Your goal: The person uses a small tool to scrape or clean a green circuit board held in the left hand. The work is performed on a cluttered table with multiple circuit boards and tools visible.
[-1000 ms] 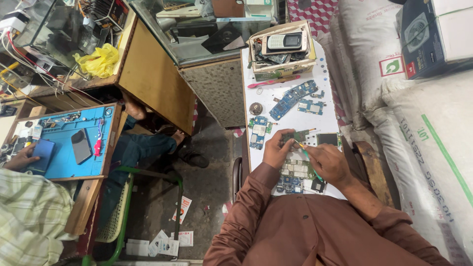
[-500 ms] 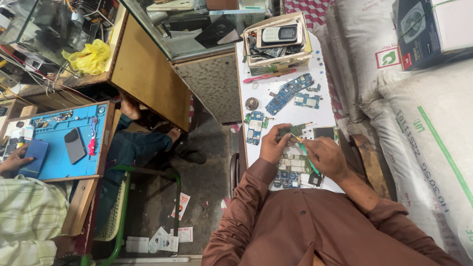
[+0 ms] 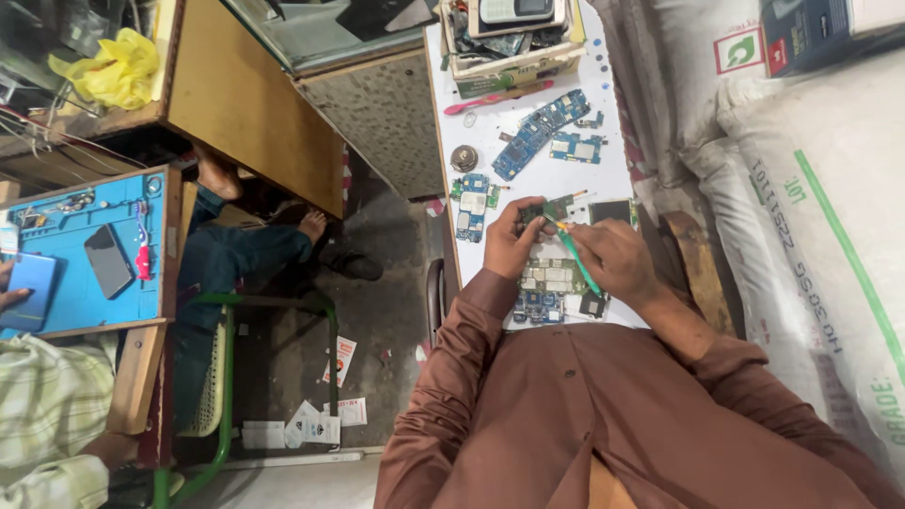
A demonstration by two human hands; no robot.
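Item: left hand [image 3: 509,247] pinching small board [image 3: 550,209]; right hand [image 3: 613,259] gripping green tool [image 3: 573,256], tip at board. Step: probing. Next move needs a steady tip

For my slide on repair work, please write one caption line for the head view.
Left hand steadies a small circuit board on the white table while the right hand applies a green tool.
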